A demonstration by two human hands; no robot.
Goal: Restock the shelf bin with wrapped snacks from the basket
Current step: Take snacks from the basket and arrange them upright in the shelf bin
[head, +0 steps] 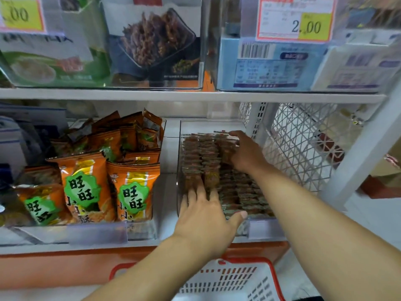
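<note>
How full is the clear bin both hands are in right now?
Nearly full. Rows of wrapped snacks fill the clear bin from its front edge almost to the back, where a bare strip remains. The left hand and right hand rest on them.

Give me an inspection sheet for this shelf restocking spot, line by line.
Surface: white shelf.
Job's things: clear bin nearly full of wrapped snacks; basket below the shelf.
Clutter: orange snack bags in the next bin.
Hands: left hand lies flat on the front snacks; right hand reaches to the back rows, grip unclear.
Cables: nothing seen.
Surroundings: price tag above, white wire mesh at right.
</note>
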